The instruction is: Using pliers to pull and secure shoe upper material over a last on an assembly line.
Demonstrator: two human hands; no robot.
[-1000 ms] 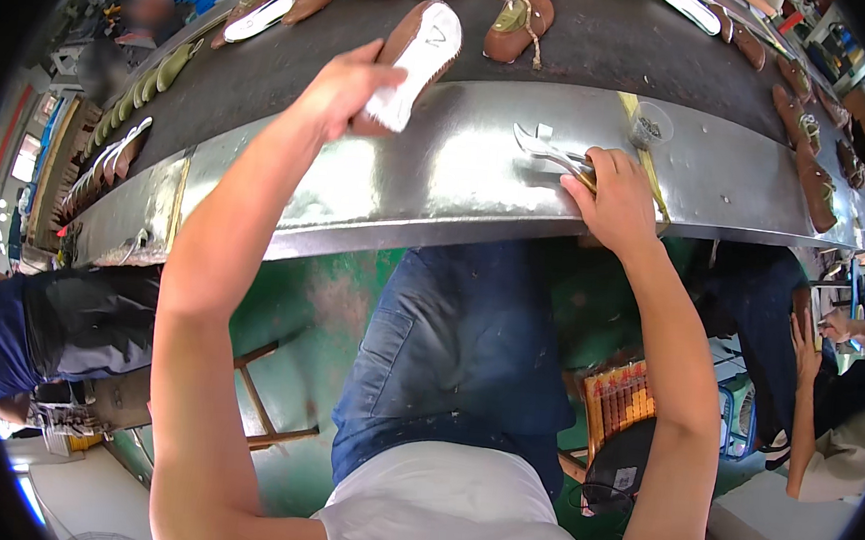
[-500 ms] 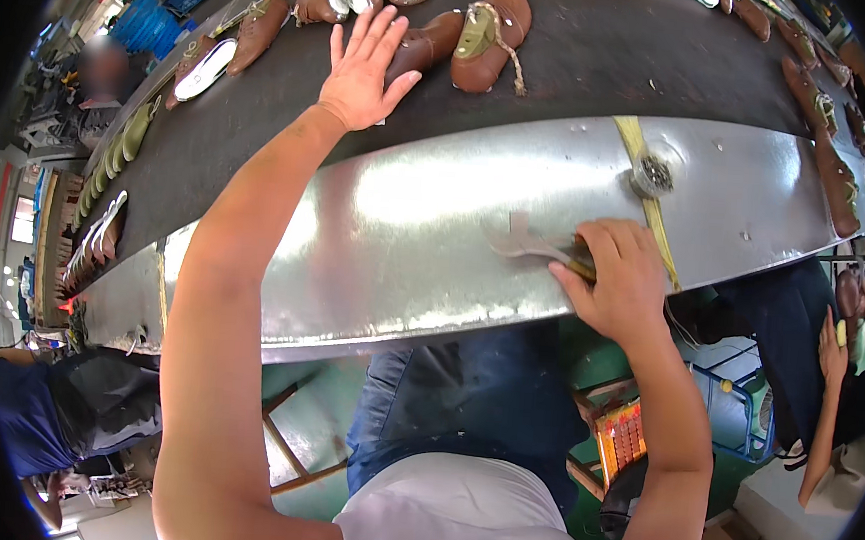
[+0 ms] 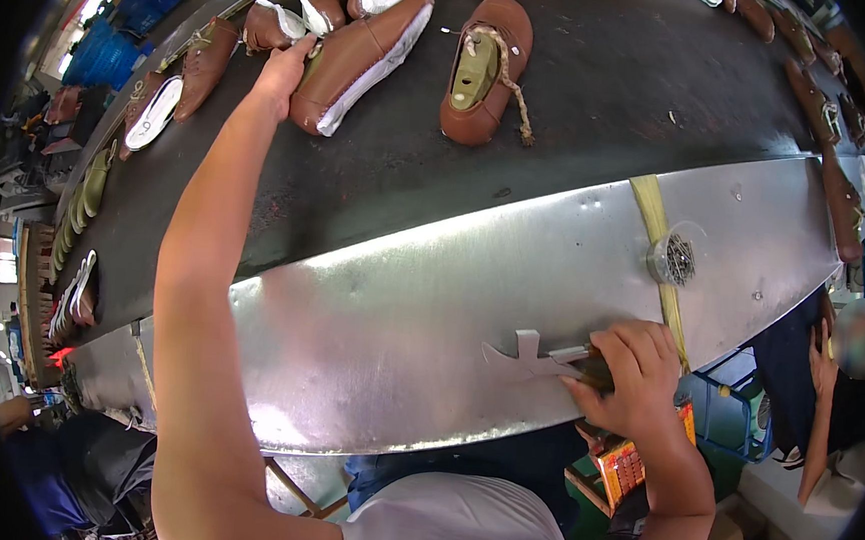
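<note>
- From where I stand, the brown shoe [image 3: 362,59] lies just right of the left hand [image 3: 283,74], which is the nearer one; the right hand [image 3: 636,375] is well apart, lower and off to the right.
- The shoe's long axis slants from lower left, near the wrist, to upper right, away from the wearer.
- It's over the dark bench [image 3: 585,90], tipped so its white underside edge shows along the right; the brown upper looks smooth, with a seam across it.
- The left hand's fingers touch its left side, near a bit of green; they're partly hidden, so I can't tell whether they grip.
- The right hand is curled around the handle of a metal tool [image 3: 532,357], its head pointing left over the shiny strip [image 3: 420,309].
- Another shoe [image 3: 481,73] sits to the right, lace loose; a cup [image 3: 676,259] of nails stands beyond the right hand.
</note>
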